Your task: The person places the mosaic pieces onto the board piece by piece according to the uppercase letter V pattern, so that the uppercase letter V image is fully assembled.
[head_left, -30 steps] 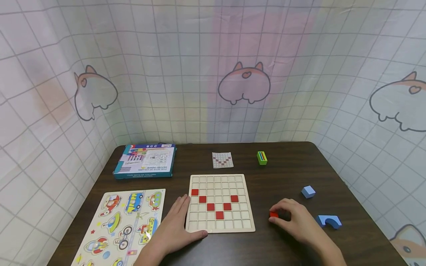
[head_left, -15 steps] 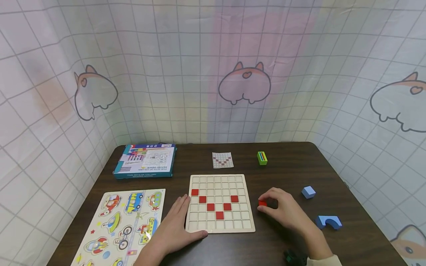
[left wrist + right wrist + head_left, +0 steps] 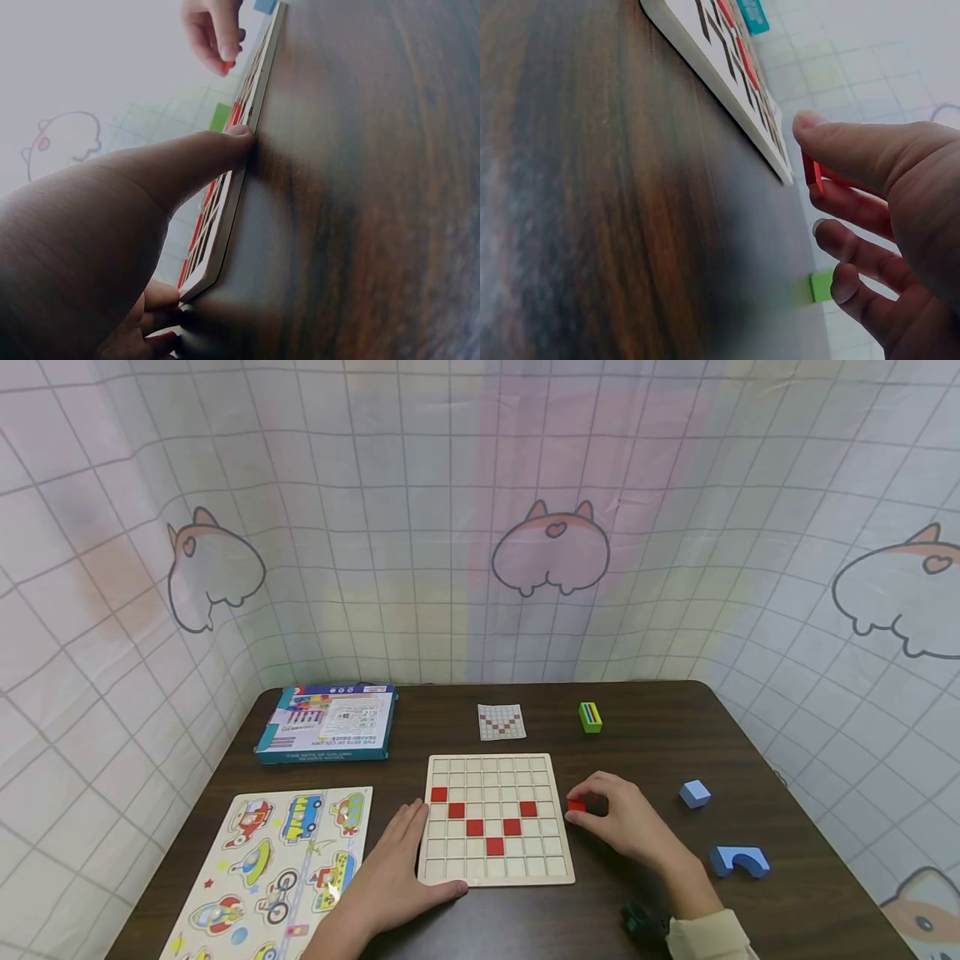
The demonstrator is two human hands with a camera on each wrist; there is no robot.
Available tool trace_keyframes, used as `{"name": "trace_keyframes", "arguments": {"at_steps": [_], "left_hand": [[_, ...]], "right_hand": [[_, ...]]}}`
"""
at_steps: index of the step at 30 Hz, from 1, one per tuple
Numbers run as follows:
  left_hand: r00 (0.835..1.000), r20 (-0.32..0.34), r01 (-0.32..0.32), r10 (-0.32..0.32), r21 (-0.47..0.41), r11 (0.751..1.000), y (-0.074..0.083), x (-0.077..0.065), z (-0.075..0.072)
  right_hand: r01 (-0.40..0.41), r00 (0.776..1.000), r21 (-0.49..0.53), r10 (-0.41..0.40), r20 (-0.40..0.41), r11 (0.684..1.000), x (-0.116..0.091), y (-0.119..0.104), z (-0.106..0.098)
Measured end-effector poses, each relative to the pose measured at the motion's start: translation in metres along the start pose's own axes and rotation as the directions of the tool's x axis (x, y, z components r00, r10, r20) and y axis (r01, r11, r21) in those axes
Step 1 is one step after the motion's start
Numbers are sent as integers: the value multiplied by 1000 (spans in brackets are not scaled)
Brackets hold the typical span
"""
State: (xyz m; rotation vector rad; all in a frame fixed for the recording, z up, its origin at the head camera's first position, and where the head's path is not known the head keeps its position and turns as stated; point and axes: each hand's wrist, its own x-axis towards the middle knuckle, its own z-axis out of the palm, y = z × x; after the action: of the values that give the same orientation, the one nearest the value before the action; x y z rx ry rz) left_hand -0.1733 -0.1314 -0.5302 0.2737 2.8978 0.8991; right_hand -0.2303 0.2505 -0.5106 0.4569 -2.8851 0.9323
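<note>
My right hand [image 3: 630, 820] pinches a small red square tile [image 3: 576, 806] between thumb and index finger, just off the right edge of the gridded wooden board [image 3: 534, 867]. In the right wrist view the tile [image 3: 811, 174] stands edge-on below the thumb tip, with the other fingers loosely bent. Several red tiles [image 3: 495, 846] sit in the board's cells in a V shape whose left arm is longer. My left hand [image 3: 397, 870] rests against the board's left side with fingers extended. Its thumb touches the front edge, as the left wrist view also shows.
Behind the board lie a small card [image 3: 502, 722] printed with a V pattern and a green striped block [image 3: 590, 717]. A blue cube [image 3: 695, 793] and blue arch [image 3: 740, 861] lie right. A picture puzzle board [image 3: 255, 893] and flat box [image 3: 327, 727] are left.
My right hand has moved left and away from me with the red tile, from open table to beside the board's right edge. The left hand and board have stayed put.
</note>
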Motion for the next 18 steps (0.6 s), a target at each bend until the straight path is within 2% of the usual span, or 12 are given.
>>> {"name": "trace_keyframes", "arguments": {"at_steps": [18], "left_hand": [[1000, 9, 9, -9, -3, 1000, 0, 0, 0]], "right_hand": [[-15, 1000, 7, 15, 17, 1000, 28, -15, 14]]}}
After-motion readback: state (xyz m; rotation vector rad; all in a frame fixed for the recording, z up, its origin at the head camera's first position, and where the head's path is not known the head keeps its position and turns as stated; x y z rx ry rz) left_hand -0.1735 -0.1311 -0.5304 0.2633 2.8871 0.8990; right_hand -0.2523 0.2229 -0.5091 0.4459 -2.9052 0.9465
